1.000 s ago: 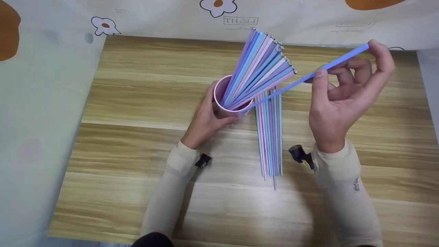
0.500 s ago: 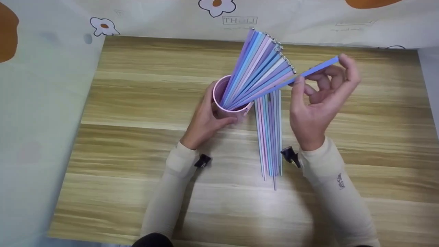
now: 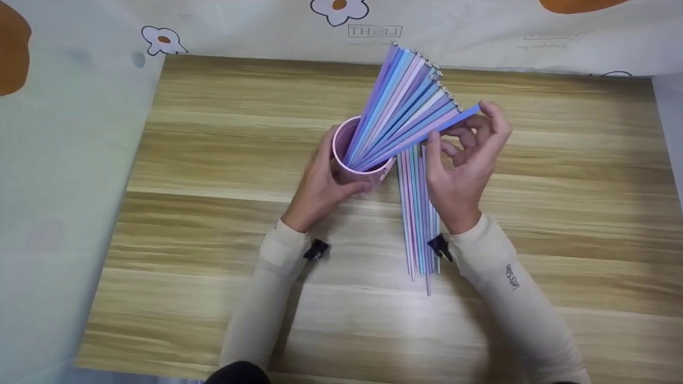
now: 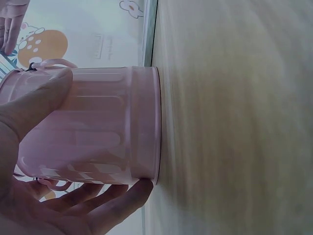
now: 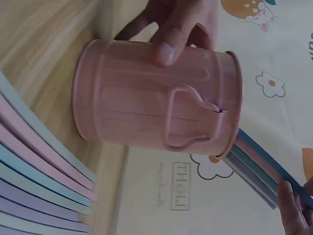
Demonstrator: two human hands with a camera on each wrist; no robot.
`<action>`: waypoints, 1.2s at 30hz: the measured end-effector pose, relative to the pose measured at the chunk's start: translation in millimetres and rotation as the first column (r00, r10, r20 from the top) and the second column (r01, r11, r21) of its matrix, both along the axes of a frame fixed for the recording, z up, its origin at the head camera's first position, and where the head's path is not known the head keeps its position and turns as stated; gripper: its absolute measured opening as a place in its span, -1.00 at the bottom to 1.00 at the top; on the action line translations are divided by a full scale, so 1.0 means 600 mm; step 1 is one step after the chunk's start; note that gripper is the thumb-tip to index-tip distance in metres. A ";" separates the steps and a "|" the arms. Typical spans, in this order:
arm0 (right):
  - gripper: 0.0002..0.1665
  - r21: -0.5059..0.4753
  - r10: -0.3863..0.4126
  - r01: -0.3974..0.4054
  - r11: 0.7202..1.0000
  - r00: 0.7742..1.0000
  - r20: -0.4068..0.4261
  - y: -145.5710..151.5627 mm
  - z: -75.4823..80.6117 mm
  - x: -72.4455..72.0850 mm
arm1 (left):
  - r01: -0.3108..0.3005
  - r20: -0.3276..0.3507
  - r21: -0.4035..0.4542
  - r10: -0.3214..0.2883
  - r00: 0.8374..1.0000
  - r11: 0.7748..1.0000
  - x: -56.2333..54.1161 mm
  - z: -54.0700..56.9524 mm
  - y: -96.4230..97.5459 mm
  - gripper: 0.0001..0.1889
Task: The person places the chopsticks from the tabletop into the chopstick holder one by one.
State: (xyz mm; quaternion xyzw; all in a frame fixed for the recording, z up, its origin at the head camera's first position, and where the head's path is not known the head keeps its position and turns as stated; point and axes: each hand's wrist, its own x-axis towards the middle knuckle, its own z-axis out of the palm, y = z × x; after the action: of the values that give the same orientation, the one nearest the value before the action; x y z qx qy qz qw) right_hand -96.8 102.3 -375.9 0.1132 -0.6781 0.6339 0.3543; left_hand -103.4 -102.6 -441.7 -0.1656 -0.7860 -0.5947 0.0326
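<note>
Wood-grain tabletop (image 3: 213, 160) beneath; left hand (image 3: 319, 194) grips pink two-handled cup (image 4: 98, 132), right hand (image 3: 466, 168) pinches blue stick (image 3: 460, 118), probably light, stiff, slick, best held toward the right index fingertip.

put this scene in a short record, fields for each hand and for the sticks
Left hand: holds the pink cup round its side
Right hand: holds a blue stick by its upper part, lower end in the pink cup
Fanned sticks: leaning in the pink cup
Loose sticks: lying side by side on the wooden table
</note>
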 end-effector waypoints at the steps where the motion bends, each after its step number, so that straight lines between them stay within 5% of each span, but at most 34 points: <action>1: -0.31 0.008 0.004 -0.004 1.000 1.000 0.009 -0.001 -0.002 0.001 | -0.003 0.000 -0.008 0.003 1.000 1.000 -0.003 -0.008 0.000 0.10; 10: -0.32 0.042 0.020 -0.021 0.999 0.999 0.030 -0.007 -0.014 0.002 | 0.005 -0.026 -0.015 -0.005 1.000 1.000 -0.006 -0.014 -0.002 0.08; 19: -0.53 -0.031 0.026 -0.025 0.999 1.000 0.014 0.012 -0.014 -0.002 | 0.013 -0.004 0.017 -0.013 1.000 1.000 0.015 0.040 0.004 0.02; 25: -0.64 -0.086 -0.031 0.036 0.996 0.998 0.058 0.045 -0.010 -0.016 | 0.013 0.006 0.011 -0.013 1.000 1.000 0.017 0.047 0.004 0.01; 28: -0.64 -0.020 -0.063 0.066 0.998 0.989 0.132 0.057 -0.012 -0.018 | 0.017 0.009 0.016 -0.017 1.000 1.000 0.016 0.045 0.004 0.01; 31: -0.64 0.169 -0.120 0.078 0.983 0.958 0.259 0.067 -0.015 -0.020 | 0.013 0.012 0.023 -0.013 1.000 1.000 0.015 0.043 0.004 0.01; 36: -0.65 0.482 -0.231 0.000 0.876 0.877 0.421 0.083 -0.031 -0.027 | 0.012 0.011 0.025 -0.012 1.000 1.000 0.016 0.045 0.005 0.02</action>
State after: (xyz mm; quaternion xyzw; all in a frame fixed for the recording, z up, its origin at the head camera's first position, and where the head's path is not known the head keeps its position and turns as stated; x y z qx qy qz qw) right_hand -113.2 152.0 -394.6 -0.0022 -0.8812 0.4366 0.1813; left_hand -93.8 -99.7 -414.9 -0.1665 -0.7778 -0.6055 0.0264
